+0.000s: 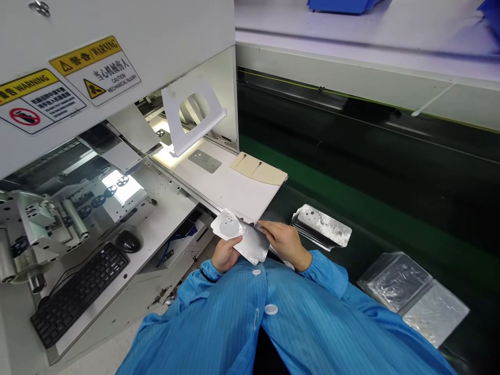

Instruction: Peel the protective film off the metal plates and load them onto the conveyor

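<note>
In front of my body, my left hand (225, 253) grips a thin silvery phone-back-shaped sheet (250, 242) with small camera holes, thumb on top and fingers beneath. My right hand (286, 242) is closed at the sheet's right edge, fingertips pressed together. Part of another silvery sheet shows under that hand; whether the fingers pinch it or the upper sheet is hidden. To the right lies a stack of similar sheets (324, 226) on the dark green belt. A single grey sheet (205, 161) rests on the machine's white conveyor (234, 192).
A cream plate (260, 169) covers the conveyor's far right corner. A white bracket (195, 114) stands over a lit area. Plastic-wrapped packs (414, 294) lie on the green belt (371, 219). At left are a keyboard (80, 294), a mouse (128, 241) and machine rollers.
</note>
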Tool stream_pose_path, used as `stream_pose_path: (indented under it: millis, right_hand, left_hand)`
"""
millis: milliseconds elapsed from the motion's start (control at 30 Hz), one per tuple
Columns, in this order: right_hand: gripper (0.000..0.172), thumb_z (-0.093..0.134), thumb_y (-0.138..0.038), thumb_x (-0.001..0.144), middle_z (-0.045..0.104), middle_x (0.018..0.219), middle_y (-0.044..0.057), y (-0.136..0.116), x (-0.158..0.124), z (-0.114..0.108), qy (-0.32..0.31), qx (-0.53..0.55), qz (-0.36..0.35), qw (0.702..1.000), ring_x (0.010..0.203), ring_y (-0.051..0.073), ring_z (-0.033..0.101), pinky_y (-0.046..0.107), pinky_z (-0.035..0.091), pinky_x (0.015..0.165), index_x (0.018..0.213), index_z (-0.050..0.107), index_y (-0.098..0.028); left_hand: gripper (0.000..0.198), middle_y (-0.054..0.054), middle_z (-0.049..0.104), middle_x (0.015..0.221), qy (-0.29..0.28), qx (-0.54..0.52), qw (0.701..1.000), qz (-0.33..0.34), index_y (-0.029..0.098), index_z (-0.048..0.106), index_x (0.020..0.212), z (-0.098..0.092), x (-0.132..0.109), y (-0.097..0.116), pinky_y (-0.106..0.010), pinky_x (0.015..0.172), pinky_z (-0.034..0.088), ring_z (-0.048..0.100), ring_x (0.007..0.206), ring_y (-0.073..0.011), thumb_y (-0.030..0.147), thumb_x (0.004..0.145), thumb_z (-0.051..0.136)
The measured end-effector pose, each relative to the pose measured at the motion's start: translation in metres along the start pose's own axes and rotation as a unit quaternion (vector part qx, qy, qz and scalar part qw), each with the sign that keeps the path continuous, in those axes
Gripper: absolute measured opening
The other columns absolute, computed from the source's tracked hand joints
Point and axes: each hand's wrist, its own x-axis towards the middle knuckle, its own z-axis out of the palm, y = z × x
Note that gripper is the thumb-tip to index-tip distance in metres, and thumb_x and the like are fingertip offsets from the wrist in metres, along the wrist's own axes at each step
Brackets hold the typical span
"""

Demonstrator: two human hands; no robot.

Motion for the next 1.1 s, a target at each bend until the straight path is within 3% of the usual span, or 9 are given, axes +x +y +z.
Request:
stream_pose_path:
  millis: [100, 233, 433, 667, 767, 900, 1100]
  right_hand:
    - [0.024, 0.048, -0.024, 0.095, 0.074, 0.093, 0.005, 0.007, 0.010, -0.003, 0.004, -0.060, 0.011, 0.998, 0.078, 0.016, 0.069, 0.025, 0.052, 0.067, 0.104, 0.068, -0.017]
    - [0.029, 0.045, -0.014, 0.093, 0.073, 0.100, 0.006, 0.020, 0.041, 0.010, -0.052, -0.175, 0.009, 0.983, 0.081, 0.016, 0.068, 0.025, 0.049, 0.066, 0.113, 0.066, -0.015]
    - [0.037, 0.041, -0.007, 0.090, 0.066, 0.119, 0.008, 0.040, 0.090, 0.054, -0.092, -0.185, -0.012, 0.978, 0.099, 0.019, 0.064, 0.027, 0.050, 0.075, 0.122, 0.060, -0.013]
    - [0.040, 0.039, -0.006, 0.088, 0.063, 0.123, 0.010, 0.042, 0.100, 0.086, -0.085, -0.201, 0.017, 0.976, 0.107, 0.022, 0.061, 0.032, 0.051, 0.086, 0.121, 0.061, -0.010]
    - [0.043, 0.037, -0.003, 0.086, 0.064, 0.122, 0.010, 0.044, 0.094, 0.078, -0.060, -0.210, 0.055, 0.974, 0.106, 0.021, 0.062, 0.029, 0.051, 0.085, 0.123, 0.059, -0.010]
    - [0.045, 0.038, -0.002, 0.085, 0.067, 0.116, 0.009, 0.054, 0.079, 0.048, 0.014, -0.225, 0.128, 0.966, 0.100, 0.019, 0.065, 0.026, 0.051, 0.080, 0.123, 0.059, -0.013]
    - [0.038, 0.039, -0.005, 0.087, 0.069, 0.111, 0.005, 0.061, 0.052, 0.015, 0.114, -0.221, 0.135, 0.959, 0.100, 0.017, 0.066, 0.025, 0.051, 0.082, 0.112, 0.066, -0.014]
  left_hand:
    - [0.060, -0.011, 0.070, 0.114, -0.016, -0.009, 1.000, 0.002, 0.015, 0.058, 0.121, -0.001, -0.004, 0.008, -0.047, 0.103, 0.043, 0.055, 0.120, -0.0329, 0.016, 0.063, 0.073]
    - [0.061, -0.011, 0.066, 0.122, -0.021, -0.023, 0.999, 0.008, 0.016, 0.054, 0.126, -0.006, -0.008, 0.015, -0.045, 0.105, 0.041, 0.052, 0.125, -0.0313, 0.016, 0.067, 0.069]
    - [0.060, -0.010, 0.068, 0.118, 0.006, -0.022, 0.998, 0.054, 0.014, 0.056, 0.126, -0.025, -0.004, 0.018, -0.043, 0.106, 0.041, 0.055, 0.122, -0.0295, 0.015, 0.067, 0.067]
    - [0.061, -0.010, 0.068, 0.119, 0.019, -0.030, 0.998, 0.047, 0.014, 0.058, 0.124, -0.028, -0.004, 0.029, -0.043, 0.107, 0.040, 0.054, 0.123, -0.0302, 0.016, 0.065, 0.069]
    - [0.061, -0.010, 0.068, 0.120, 0.030, -0.029, 0.998, 0.041, 0.014, 0.058, 0.123, -0.029, -0.003, 0.034, -0.044, 0.107, 0.040, 0.053, 0.124, -0.0310, 0.016, 0.063, 0.070]
    - [0.061, -0.009, 0.067, 0.120, 0.034, -0.027, 0.998, 0.041, 0.015, 0.059, 0.123, -0.033, -0.001, 0.035, -0.045, 0.107, 0.039, 0.052, 0.124, -0.0313, 0.015, 0.062, 0.069]
    - [0.060, -0.010, 0.066, 0.122, 0.008, -0.009, 1.000, 0.023, 0.015, 0.057, 0.124, -0.032, 0.001, 0.037, -0.045, 0.109, 0.038, 0.051, 0.126, -0.0311, 0.017, 0.065, 0.067]
